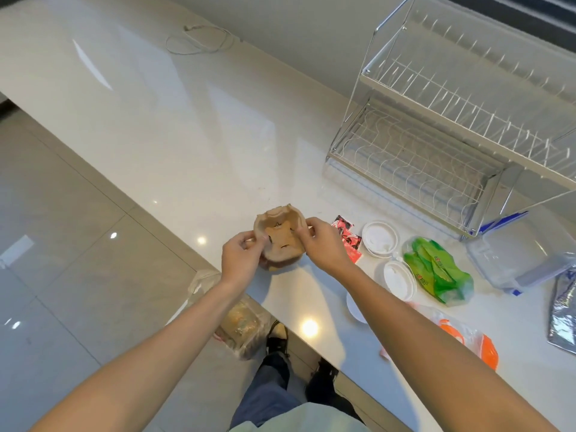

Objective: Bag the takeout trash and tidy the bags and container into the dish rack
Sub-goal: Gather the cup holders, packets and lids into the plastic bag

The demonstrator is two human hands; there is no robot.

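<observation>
- The left hand point(241, 257) and the right hand point(322, 244) both pinch the rim of a brown paper bag point(280, 236) (crumpled, its mouth spread wide), one hand on each side.
- The bag sits at the near edge of the white counter point(174, 132), its opening facing up towards the camera; its long axis cannot be told, since only the round mouth shows.
- To the right lie red sauce packets point(347, 236), two white lids point(381, 237), a green plastic bag point(436, 271), whose length runs from the far left towards the near right, and a clear container point(519, 258).
- The wire dish rack point(436, 120) stands behind them, well apart from the paper bag.
- An orange bag point(486, 347) lies near the right forearm.
</observation>
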